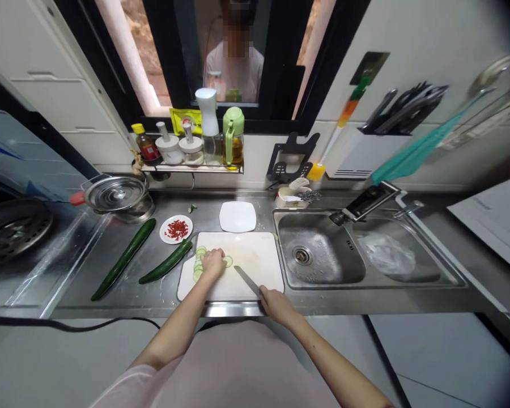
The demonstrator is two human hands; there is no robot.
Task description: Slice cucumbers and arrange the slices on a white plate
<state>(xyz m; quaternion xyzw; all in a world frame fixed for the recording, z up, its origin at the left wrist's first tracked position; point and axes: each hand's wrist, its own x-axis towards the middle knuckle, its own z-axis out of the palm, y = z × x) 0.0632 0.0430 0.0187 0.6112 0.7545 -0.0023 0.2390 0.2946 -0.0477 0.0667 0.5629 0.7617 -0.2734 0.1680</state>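
Observation:
A white cutting board point(238, 283) lies on the steel counter. Its left side carries several pale green cucumber slices point(198, 265), in a loose column. My left hand point(213, 262) is over the board with curled fingers, closed at the slices; its fingertips are partly hidden. One loose cucumber slice point(228, 261) shows just right of that hand. In my right hand point(276, 303) is the handle of a kitchen knife point(247, 280), whose blade points up and left across the board, its tip near the loose slice but apart from it.
Left of the board are two whole cucumbers point(125, 258) and a plate of chopped red pieces point(177, 229). A white plate point(238, 216) sits behind it. A double sink point(323, 255) adjoins the right. A lidded steel pot point(121, 195) stands at back left, below a bottle shelf point(195, 168).

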